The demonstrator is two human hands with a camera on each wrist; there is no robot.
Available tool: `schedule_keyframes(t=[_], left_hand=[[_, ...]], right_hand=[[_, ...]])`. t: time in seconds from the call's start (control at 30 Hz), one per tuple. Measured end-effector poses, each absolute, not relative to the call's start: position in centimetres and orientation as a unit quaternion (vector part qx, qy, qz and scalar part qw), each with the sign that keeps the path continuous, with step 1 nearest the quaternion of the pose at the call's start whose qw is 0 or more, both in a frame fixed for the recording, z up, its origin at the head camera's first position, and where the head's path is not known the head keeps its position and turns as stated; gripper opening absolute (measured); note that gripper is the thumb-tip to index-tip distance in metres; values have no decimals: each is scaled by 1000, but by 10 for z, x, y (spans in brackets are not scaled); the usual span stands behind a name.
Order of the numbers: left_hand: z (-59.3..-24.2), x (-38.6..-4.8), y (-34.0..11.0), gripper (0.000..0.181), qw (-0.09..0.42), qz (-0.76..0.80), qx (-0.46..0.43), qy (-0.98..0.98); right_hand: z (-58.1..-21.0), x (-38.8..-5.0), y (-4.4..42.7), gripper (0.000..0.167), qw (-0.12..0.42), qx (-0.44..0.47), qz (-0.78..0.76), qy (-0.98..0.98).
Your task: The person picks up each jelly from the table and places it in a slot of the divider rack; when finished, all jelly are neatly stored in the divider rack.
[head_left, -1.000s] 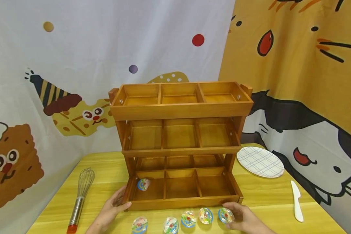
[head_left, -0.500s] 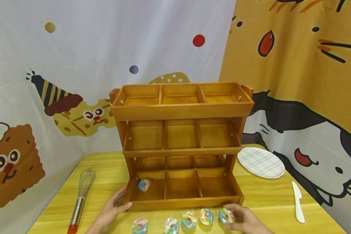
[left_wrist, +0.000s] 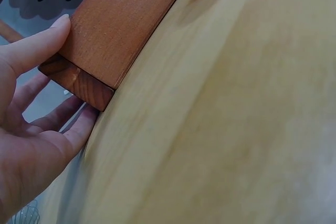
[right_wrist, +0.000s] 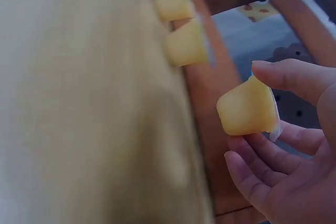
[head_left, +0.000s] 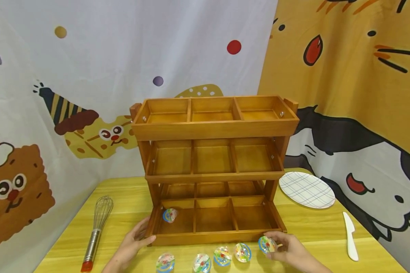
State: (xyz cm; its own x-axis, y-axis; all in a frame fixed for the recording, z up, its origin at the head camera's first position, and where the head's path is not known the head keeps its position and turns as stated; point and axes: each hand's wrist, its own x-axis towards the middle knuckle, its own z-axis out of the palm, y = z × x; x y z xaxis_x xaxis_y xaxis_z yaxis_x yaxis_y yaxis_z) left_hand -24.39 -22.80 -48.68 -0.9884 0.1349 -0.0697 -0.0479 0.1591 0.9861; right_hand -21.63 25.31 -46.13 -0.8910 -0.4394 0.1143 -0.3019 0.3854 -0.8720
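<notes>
Jelly cup pinched by right hand; pick-up judged in hand, steady hold called for. Wooden rack gripped at corner by left hand, far-side contact partly hidden.

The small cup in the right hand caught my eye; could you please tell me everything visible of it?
The small cup tapers toward its base and looks like thin plastic, with pale yellow contents. Its colourful patterned lid is on and edged in blue; a small tab juts from the rim. The right hand holds it base down between thumb and fingers, off the table, before the right end of the wooden rack.
</notes>
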Motion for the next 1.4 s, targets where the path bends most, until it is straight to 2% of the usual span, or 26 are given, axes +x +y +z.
schedule_keyframes(t=[0.13,0.37,0.5,0.7,0.9,1.07,1.4], left_hand=[[-488,-243,-230,68,68,649,24,757],[-488,-245,-230,70,72,644,24,761],[-489,-245,-229,69,75,653,31,753],[-489,-244,-228,69,80,655,33,750],[-490,-246,-229,69,79,659,33,747],[-491,-246,-229,70,72,654,27,752],[-491,-246,-230,70,68,644,24,762]], right_hand=[[-443,-223,241,48,35,-248,-501,828],[-411,-252,201,55,55,-284,-503,814],[-401,-273,170,56,66,-274,-499,820],[-401,-303,117,53,81,-242,-499,828],[-410,-317,67,52,101,-234,-465,848],[-419,-320,34,48,102,-250,-415,869],[-423,-313,1,49,146,-257,-310,904]])
